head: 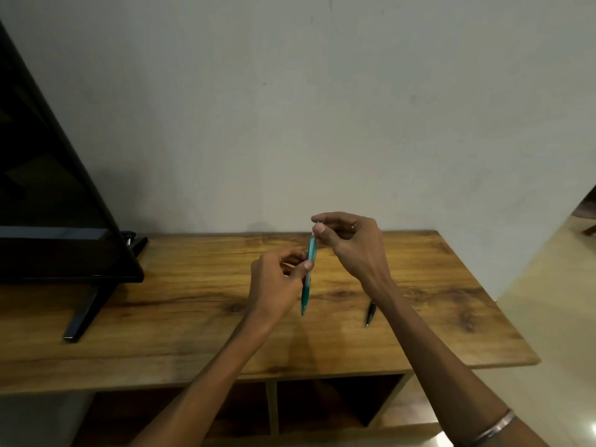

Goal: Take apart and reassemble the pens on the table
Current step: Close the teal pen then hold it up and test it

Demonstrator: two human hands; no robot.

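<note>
Both hands raised — left hand point(277, 279) and right hand point(350, 240) pinching.

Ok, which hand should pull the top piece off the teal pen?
Probably the right hand: its fingertips already pinch the top end of the teal translucent pen, while the left hand grips the barrel mid-length to steady it.

Looked like home living room. Low wooden TV stand point(193, 304) stood against plain pale wall point(290, 108); open shelf compartments point(335, 401) under its front edge. Flat-screen TV point(48, 204) on angled foot sat at stand's left end. Glossy tiled floor point(554, 317) showed past right edge.
</note>
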